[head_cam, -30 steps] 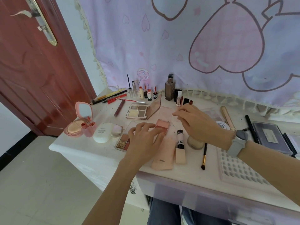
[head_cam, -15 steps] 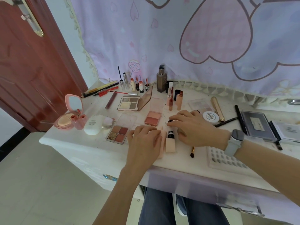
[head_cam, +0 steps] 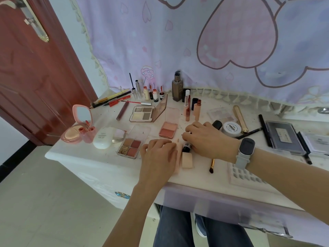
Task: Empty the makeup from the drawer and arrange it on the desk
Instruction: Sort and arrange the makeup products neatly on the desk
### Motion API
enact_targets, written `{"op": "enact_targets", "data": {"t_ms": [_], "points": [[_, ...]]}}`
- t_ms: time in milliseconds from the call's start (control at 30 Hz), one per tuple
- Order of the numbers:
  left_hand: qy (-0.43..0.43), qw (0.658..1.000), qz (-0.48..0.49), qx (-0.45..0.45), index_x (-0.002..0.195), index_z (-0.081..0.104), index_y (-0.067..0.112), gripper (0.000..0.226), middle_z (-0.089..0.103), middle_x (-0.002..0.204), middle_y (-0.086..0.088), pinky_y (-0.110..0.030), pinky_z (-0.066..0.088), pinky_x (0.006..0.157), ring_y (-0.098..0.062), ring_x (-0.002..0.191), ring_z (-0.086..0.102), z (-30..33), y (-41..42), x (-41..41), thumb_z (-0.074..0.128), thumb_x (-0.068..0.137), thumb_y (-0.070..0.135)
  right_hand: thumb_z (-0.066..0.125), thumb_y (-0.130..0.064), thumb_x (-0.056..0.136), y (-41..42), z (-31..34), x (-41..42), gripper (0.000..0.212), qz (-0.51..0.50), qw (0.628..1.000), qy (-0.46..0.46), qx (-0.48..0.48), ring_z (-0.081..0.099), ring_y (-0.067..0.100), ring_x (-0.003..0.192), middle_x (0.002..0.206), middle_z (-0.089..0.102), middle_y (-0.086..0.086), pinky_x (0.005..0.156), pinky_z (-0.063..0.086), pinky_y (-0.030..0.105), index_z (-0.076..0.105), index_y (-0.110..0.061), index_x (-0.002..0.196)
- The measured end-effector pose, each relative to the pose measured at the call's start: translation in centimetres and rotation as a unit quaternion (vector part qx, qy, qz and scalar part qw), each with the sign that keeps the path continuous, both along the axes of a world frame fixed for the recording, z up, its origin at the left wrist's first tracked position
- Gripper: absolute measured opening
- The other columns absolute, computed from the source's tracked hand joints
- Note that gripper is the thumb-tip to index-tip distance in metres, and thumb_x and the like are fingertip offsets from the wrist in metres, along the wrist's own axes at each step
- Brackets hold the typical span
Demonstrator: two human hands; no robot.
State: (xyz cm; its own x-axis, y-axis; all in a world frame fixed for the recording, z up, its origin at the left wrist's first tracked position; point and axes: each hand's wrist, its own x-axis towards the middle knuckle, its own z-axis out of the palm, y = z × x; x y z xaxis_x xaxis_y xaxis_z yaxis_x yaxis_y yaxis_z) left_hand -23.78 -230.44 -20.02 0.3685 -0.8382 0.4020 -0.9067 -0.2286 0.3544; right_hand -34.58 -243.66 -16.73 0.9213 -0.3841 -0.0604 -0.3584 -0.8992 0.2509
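Observation:
My left hand (head_cam: 158, 157) lies over a long pink flat pack (head_cam: 178, 157) near the desk's front edge, fingers bent over its far end. Right beside it lies a black and beige makeup stick (head_cam: 187, 154). My right hand (head_cam: 204, 138), with a grey watch on the wrist, pinches the stick's black top end. A pink blush compact (head_cam: 168, 130) sits open just beyond both hands. A four-pan palette (head_cam: 131, 147) lies to the left of my left hand on the white desk (head_cam: 106, 157).
Upright bottles and tubes, with a brown pump bottle (head_cam: 177, 88), line the back by the curtain. A pink mirror compact (head_cam: 78, 125) and white bottle (head_cam: 104, 137) stand left. A brush (head_cam: 211, 164), white jar (head_cam: 232, 128), lash tray (head_cam: 243, 177) and black palette (head_cam: 283, 136) lie right.
My left hand drew back from the blush compact onto the pink pack. My right hand came down from the tubes at the back onto the stick's top. The view tilted up slightly.

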Motion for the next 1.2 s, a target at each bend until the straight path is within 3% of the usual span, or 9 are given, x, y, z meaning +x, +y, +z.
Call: {"op": "enact_targets", "data": {"t_ms": [300, 433, 500, 600, 667, 767, 933, 1033, 1200], "points": [[0.004, 1.000, 0.004, -0.020, 0.083, 0.072, 0.021, 0.016, 0.070, 0.088, 0.004, -0.041, 0.040, 0.076, -0.020, 0.086, 0.065, 0.0, -0.1, 0.0, 0.058, 0.075, 0.023, 0.044, -0.024, 0.092, -0.7, 1.1, -0.6, 0.034, 0.039, 0.999, -0.003, 0.005, 0.036, 0.026, 0.124, 0.142, 0.032, 0.006, 0.090, 0.036, 0.039, 0.046, -0.017, 0.125], [0.053, 0.998, 0.001, -0.016, 0.099, 0.070, 0.019, 0.019, 0.067, 0.106, 0.002, -0.037, 0.028, 0.089, -0.020, 0.105, 0.057, 0.7, -0.2, -0.1, 0.055, 0.088, 0.021, 0.063, -0.019, 0.079, -1.6, 1.1, -1.1, 0.019, 0.094, 0.978, -0.177, 0.061, 0.056, 0.025, 0.084, 0.104, 0.056, 0.009, 0.066, 0.044, 0.034, 0.060, -0.011, 0.096], [0.093, 0.996, 0.004, -0.009, 0.114, 0.064, 0.021, 0.025, 0.061, 0.119, 0.004, -0.034, 0.025, 0.098, -0.015, 0.116, 0.048, 1.3, -0.3, 0.0, 0.052, 0.092, 0.021, 0.061, -0.014, 0.081, -1.3, 1.4, -1.3, 0.012, 0.027, 0.936, -0.295, 0.192, 0.047, 0.014, 0.069, 0.086, 0.050, -0.001, 0.063, 0.040, 0.026, 0.055, -0.013, 0.091], [0.168, 0.985, -0.017, -0.047, 0.121, 0.057, 0.022, 0.031, 0.058, 0.120, 0.007, -0.037, 0.034, 0.102, -0.012, 0.113, 0.049, 2.0, -0.4, -0.3, 0.054, 0.091, 0.022, 0.058, -0.008, 0.083, -0.5, 2.3, -1.5, 0.014, -0.099, 0.814, -0.394, 0.416, 0.045, 0.010, 0.064, 0.076, 0.051, -0.003, 0.064, 0.039, 0.021, 0.051, -0.016, 0.092], [0.212, 0.974, -0.039, -0.064, 0.125, 0.051, 0.025, 0.037, 0.057, 0.115, 0.011, -0.031, 0.038, 0.098, -0.007, 0.108, 0.049, 2.4, -0.5, -0.7, 0.058, 0.088, 0.023, 0.059, -0.002, 0.082, 0.1, 2.9, -1.7, 0.017, -0.123, 0.744, -0.410, 0.512, 0.048, 0.008, 0.059, 0.074, 0.055, 0.000, 0.060, 0.042, 0.020, 0.052, -0.017, 0.087], [0.233, 0.967, -0.057, -0.085, 0.119, 0.052, 0.026, 0.038, 0.056, 0.105, 0.015, -0.016, 0.036, 0.089, 0.001, 0.096, 0.049, 2.6, -0.6, -1.3, 0.065, 0.084, 0.023, 0.061, 0.000, 0.083, 0.7, 3.2, -2.0, 0.013, -0.137, 0.685, -0.386, 0.602, 0.046, 0.006, 0.049, 0.067, 0.059, 0.004, 0.049, 0.039, 0.015, 0.056, -0.011, 0.087], [0.157, 0.978, -0.047, -0.132, 0.099, 0.061, 0.020, 0.018, 0.052, 0.084, 0.024, -0.014, 0.038, 0.074, 0.004, 0.075, 0.047, 2.4, -0.7, -1.1, 0.067, 0.082, 0.023, 0.059, -0.015, 0.087, 1.3, 3.3, -2.7, 0.011, -0.129, 0.676, -0.385, 0.615, 0.035, 0.009, 0.048, 0.059, 0.047, 0.003, 0.044, 0.030, 0.015, 0.062, -0.005, 0.091], [0.063, 0.987, -0.059, -0.134, 0.097, 0.059, 0.017, 0.024, 0.055, 0.085, 0.014, -0.011, 0.032, 0.070, 0.003, 0.072, 0.040, 2.2, -0.9, -1.1, 0.053, 0.083, 0.036, 0.054, -0.024, 0.089, 1.5, 3.6, -2.9, 0.020, -0.146, 0.673, -0.424, 0.589, 0.031, 0.006, 0.041, 0.044, 0.042, -0.008, 0.042, 0.027, 0.015, 0.060, -0.006, 0.084], [0.040, 0.985, -0.115, -0.126, 0.105, 0.059, 0.016, 0.035, 0.063, 0.088, 0.006, -0.018, 0.038, 0.073, -0.004, 0.074, 0.047, 2.9, -1.9, -2.0, 0.046, 0.087, 0.042, 0.054, -0.026, 0.090, 2.0, 4.0, -3.1, 0.018, -0.162, 0.645, -0.431, 0.610, 0.033, 0.005, 0.037, 0.045, 0.047, -0.004, 0.041, 0.030, 0.014, 0.049, -0.009, 0.085]]}}
